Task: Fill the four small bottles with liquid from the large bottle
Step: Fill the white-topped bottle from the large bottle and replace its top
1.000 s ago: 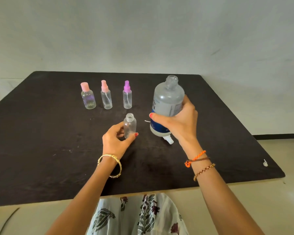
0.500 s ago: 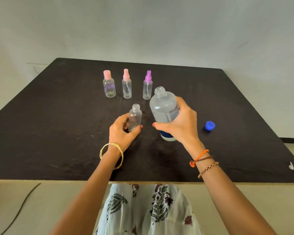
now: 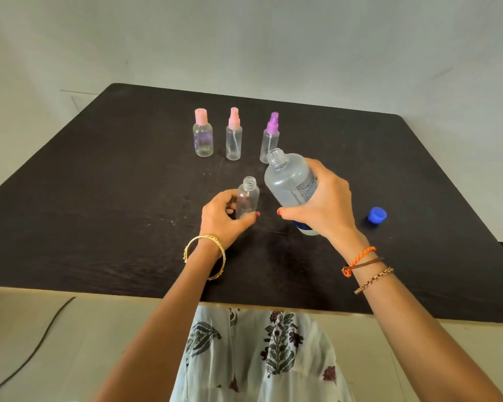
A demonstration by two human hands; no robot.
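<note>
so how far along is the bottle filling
Early. Done: the large bottle is uncapped, its blue cap on the table, and one small bottle is open. In hand: the right hand tilts the large bottle toward it while the left hand steadies it. Left: nothing poured yet; the three capped bottles wait behind.

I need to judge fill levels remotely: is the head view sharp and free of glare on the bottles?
Head view: soft, even light, no harsh glare; the open small bottle and large bottle are fairly sharp, but clear plastic on the dark table hides liquid levels; wide-angle bending at the edges.
</note>
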